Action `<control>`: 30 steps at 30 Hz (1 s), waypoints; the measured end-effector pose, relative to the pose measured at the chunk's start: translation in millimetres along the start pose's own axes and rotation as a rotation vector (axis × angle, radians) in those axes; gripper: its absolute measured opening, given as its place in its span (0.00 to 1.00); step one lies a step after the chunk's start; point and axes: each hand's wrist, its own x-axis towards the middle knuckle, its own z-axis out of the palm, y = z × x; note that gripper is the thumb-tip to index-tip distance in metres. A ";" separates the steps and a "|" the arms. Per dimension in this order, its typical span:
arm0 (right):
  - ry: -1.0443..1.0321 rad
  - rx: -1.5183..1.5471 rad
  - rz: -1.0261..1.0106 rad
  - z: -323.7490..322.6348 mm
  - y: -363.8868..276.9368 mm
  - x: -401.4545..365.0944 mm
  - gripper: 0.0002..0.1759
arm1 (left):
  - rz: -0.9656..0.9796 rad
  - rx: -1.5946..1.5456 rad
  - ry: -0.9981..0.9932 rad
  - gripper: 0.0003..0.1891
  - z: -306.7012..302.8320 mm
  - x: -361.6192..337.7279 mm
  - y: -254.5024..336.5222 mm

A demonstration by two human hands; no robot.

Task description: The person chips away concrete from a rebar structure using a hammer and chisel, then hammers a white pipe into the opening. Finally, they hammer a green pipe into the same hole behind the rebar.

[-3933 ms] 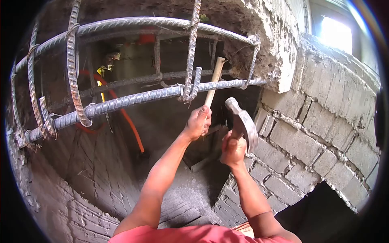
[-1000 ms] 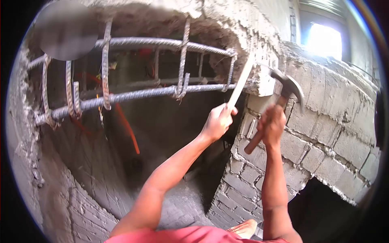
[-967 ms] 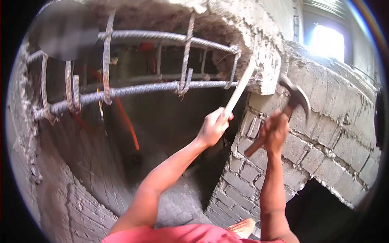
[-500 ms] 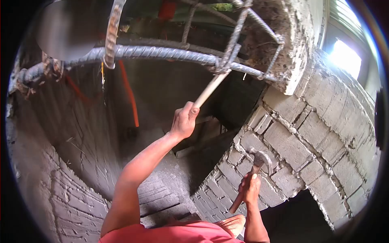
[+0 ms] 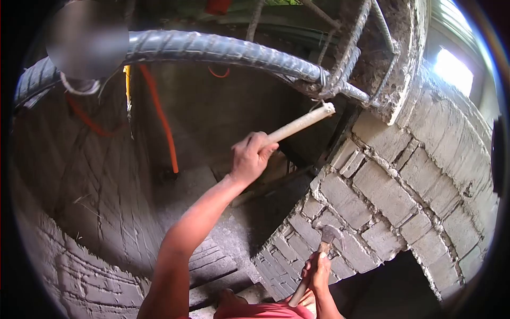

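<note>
My left hand (image 5: 251, 159) is raised at the middle, fingers wrapped round a pale round stick (image 5: 300, 125). The stick slants up to the right, its blunt white end close below a tied joint of the steel rebar (image 5: 212, 53). Lower down on the right, my right hand (image 5: 317, 269) grips a claw hammer (image 5: 330, 235) by its wooden handle. The hammer's head points up, in front of the block wall, and the handle's lower end overlaps my red shirt.
A concrete block wall (image 5: 385, 194) with rough mortar joints fills the right side, a dark opening at its foot. Rebar ties (image 5: 350, 50) run into a rough concrete column (image 5: 401, 69). An orange tube (image 5: 162, 122) hangs at left. Steps (image 5: 212, 266) lie below.
The stick's tip has come down off the rebar joint and swung right, tilting flatter. My right hand and hammer have dropped lower and slightly left. The rebar appears nearer.
</note>
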 end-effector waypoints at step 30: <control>-0.193 0.103 -0.648 60.4 -95.3 2.0 0.45 | -0.392 -0.746 -0.320 0.13 38.3 120.6 25.5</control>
